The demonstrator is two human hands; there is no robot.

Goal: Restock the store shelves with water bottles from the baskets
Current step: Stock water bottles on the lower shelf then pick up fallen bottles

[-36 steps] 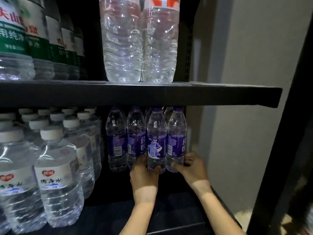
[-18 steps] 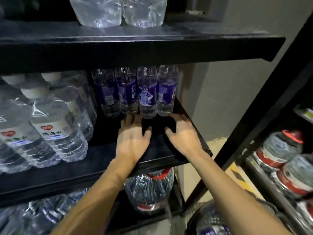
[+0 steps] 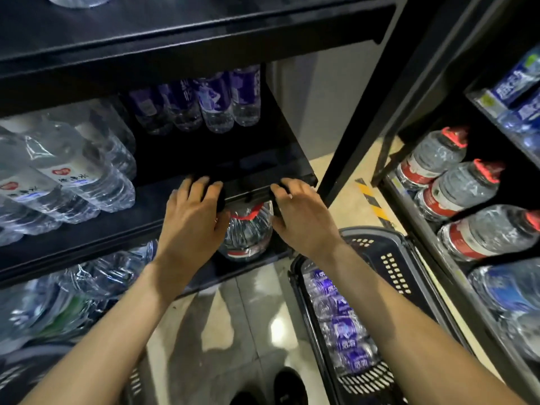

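Observation:
Several purple-labelled water bottles (image 3: 204, 103) stand in a row at the back of the black middle shelf (image 3: 242, 168). My left hand (image 3: 193, 217) and my right hand (image 3: 304, 217) hover at that shelf's front edge, palms down, fingers loosely bent, holding nothing. A dark basket (image 3: 394, 264) on the floor at the lower right holds more purple-labelled bottles (image 3: 342, 325), lying on their sides.
Large clear bottles with white labels (image 3: 67, 176) fill the left of the middle shelf. A big red-capped jug (image 3: 247, 232) sits on the shelf below my hands. A second rack at the right holds red-capped jugs (image 3: 455, 194). Another basket's rim (image 3: 35, 363) shows lower left.
Both hands have drawn back from the purple-labelled bottles to the shelf's front edge. My view has tipped down, bringing the floor basket and my shoes into sight.

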